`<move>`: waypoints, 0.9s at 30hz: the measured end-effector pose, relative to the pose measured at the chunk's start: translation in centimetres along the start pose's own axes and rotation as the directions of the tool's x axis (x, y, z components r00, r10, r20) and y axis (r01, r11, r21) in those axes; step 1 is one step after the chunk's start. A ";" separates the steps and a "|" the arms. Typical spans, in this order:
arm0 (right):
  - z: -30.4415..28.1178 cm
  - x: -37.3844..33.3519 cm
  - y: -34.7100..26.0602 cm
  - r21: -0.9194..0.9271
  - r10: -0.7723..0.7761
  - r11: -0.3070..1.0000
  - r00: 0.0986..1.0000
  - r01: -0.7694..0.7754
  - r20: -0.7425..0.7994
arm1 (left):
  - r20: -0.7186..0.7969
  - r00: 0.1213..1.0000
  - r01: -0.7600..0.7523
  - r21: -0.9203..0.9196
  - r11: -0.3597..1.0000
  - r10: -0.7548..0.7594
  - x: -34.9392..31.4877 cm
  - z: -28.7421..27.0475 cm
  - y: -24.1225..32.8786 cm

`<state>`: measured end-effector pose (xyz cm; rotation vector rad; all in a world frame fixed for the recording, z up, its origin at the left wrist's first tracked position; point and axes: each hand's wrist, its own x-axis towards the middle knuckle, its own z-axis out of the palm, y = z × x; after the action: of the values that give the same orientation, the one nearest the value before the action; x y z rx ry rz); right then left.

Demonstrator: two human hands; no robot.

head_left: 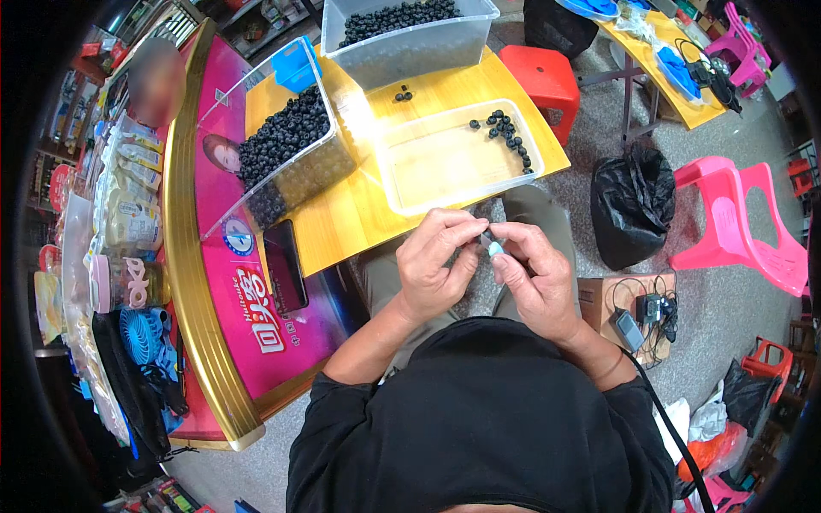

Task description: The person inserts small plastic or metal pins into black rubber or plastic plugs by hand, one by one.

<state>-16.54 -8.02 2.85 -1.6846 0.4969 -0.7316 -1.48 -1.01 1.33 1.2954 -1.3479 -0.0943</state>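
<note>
My left hand and my right hand meet fingertip to fingertip above my lap, just off the table's near edge. Between them is a small dark piece, pinched by my left fingers and mostly covered. My right thumb and fingers close on a small light-blue-tipped piece; its kind is not clear. Just beyond my hands, a shallow clear plastic tray has several small black round pieces along its right side. A few more black pieces lie on the wood behind it.
The yellow table also carries a clear bin of black pieces, a taller bin and a blue container. A phone lies left, by a pink counter. Red stool, black bag and pink chair stand right.
</note>
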 end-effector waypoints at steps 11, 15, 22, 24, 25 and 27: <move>0.0 -0.1 -0.4 0.062 -0.004 0.998 1.000 0.003 0.009 | -0.018 0.999 -0.043 0.001 0.999 0.043 -0.1 0.1 0.2; 0.0 -0.1 -0.6 0.035 -0.002 0.999 1.000 0.002 -0.002 | -0.028 0.998 -0.052 -0.007 0.999 0.052 -0.2 0.0 0.3; -0.2 -0.2 -0.5 -0.099 -0.126 0.987 0.992 0.125 -0.004 | -0.022 1.000 -0.015 -0.122 0.992 0.013 -0.8 -0.3 0.4; -0.4 -0.3 0.4 -0.025 -0.095 0.995 0.995 0.094 -0.017 | -0.020 1.000 -0.001 -0.145 0.989 -0.002 -1.0 -0.4 0.5; -0.5 -0.3 0.7 0.049 -0.062 0.997 0.998 0.063 -0.030 | -0.019 0.998 0.049 -0.204 0.978 -0.054 -1.2 -0.5 0.6; -0.6 -0.4 0.3 0.126 0.039 0.991 0.999 -0.037 -0.016 | -0.018 0.994 0.097 -0.267 0.959 -0.106 -1.3 -0.4 0.6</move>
<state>-17.29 -8.25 2.51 -1.5487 0.4850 -0.7363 -1.94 0.33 1.02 1.1326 -1.1954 -0.3145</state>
